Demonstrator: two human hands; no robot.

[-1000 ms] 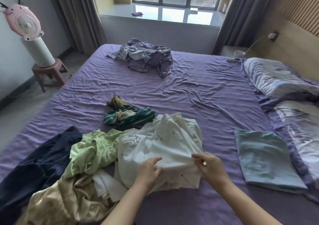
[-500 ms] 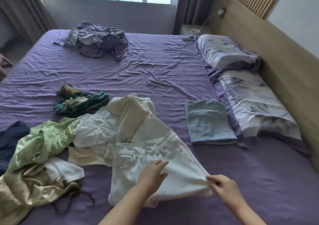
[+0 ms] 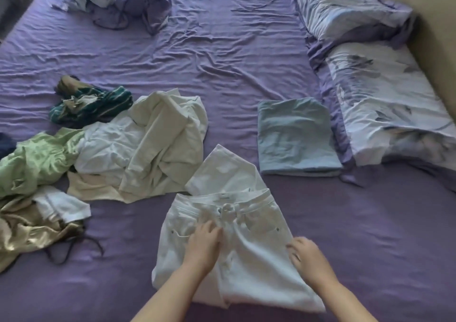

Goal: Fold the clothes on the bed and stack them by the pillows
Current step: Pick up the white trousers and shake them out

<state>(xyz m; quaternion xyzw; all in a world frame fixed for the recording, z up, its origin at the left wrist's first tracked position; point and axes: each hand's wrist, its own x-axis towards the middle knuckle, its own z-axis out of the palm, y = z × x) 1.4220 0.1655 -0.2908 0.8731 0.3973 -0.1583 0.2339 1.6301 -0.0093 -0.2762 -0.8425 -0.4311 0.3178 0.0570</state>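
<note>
We see the white jeans [image 3: 229, 242] lying front side up on the purple bed [image 3: 222, 57], waistband away from us with its button and fly at the middle, small rivets at the pocket corners, and one leg doubled back so that its end pokes out beyond the waistband. Our left hand [image 3: 203, 244] lies flat on the jeans just below the fly, fingers spread and straight, pressing the cloth down. Our right hand [image 3: 308, 257] rests on the jeans' right side, fingers loosely spread over the fabric; motion blur keeps us from telling whether the fingertips nip a fold. Just to the left of the jeans and touching the doubled leg sits a crumpled cream garment [image 3: 167, 144], with a rumpled white garment [image 3: 108, 146] against it and a light green garment [image 3: 37, 158] further left. A shiny beige garment [image 3: 22, 230] lies below the green one, with dark cords trailing from it. Beyond the cream garment lies a bunched teal striped garment [image 3: 91, 104]. To the right of the jeans and beyond them a folded pale blue garment [image 3: 296, 136] lies flat just beside the floral pillows [image 3: 385, 94]. Far beyond the jeans, near the bed's far left corner, a heap of grey-lilac cloth [image 3: 123, 0] sits alone.
</note>
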